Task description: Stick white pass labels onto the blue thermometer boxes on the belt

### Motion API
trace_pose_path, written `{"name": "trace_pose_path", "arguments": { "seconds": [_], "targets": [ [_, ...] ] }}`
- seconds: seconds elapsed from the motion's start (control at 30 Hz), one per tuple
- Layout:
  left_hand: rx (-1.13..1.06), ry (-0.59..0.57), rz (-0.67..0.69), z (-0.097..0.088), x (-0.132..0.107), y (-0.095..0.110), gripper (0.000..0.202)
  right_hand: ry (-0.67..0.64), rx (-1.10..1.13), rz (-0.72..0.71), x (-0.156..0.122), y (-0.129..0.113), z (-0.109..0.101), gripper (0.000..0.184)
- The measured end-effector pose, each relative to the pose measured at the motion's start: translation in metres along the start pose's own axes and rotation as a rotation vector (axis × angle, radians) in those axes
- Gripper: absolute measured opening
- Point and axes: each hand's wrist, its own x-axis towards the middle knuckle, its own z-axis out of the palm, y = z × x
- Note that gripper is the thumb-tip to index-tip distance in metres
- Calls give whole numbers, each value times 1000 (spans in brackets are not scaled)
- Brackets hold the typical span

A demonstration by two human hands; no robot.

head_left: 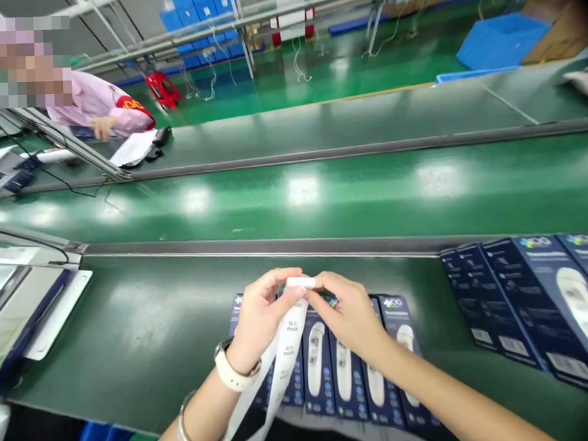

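Both my hands work over a row of dark blue thermometer boxes (350, 373) lying side by side on the green conveyor belt (181, 314). My left hand (261, 315), wearing a white watch, and my right hand (348, 315) pinch the top of a white strip of "Q.C. PASS" labels (289, 352). The strip hangs down across the boxes toward me, and its lower end runs out of view. My fingers hide the far ends of the middle boxes. More of these boxes (533, 302) lie overlapped at the right.
At the left of my belt stands a white-framed screen or panel (22, 307). Beyond lie further green belts with metal rails. A co-worker's pink sleeve with a red armband (109, 108) and papers (134, 149) are at the upper left. Blue crates and a red stool stand on the green floor.
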Motion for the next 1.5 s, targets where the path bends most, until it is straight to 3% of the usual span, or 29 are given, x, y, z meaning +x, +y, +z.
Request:
{"name": "trace_pose_path", "arguments": {
  "seconds": [0.13,0.27,0.4,0.57,0.67,0.8,0.9,1.0,1.1,1.27,1.5],
  "targets": [
    [-2,-19,7,-1,-17,18,8,32,-177,-48,-13,-29,-2,13],
    [20,-16,12,-16,-36,39,8,134,-112,117,-31,-69,8,7],
    [-17,-74,-84,-32,-52,52,13,183,78,285,-52,-108,26,34],
    [-3,-140,-138,-24,-61,49,28,283,140,393,-70,-125,34,17],
    [43,-103,-147,0,-67,43,37,327,133,404,-80,-110,23,20],
    [75,20,-141,51,-83,34,33,309,39,362,-93,-70,-6,29],
    [55,168,-152,94,-91,23,31,227,-34,306,-96,-35,-31,31],
    [16,320,-199,121,-86,7,31,124,-128,226,-94,-3,-48,29],
    [-41,370,-289,126,-70,-13,30,85,-255,174,-91,24,-58,24],
    [-145,297,-457,109,-47,-39,28,29,-484,93,-87,58,-60,34],
    [-255,180,-598,99,-29,-50,24,-176,-660,-85,-76,72,-51,40]
  ]
}}
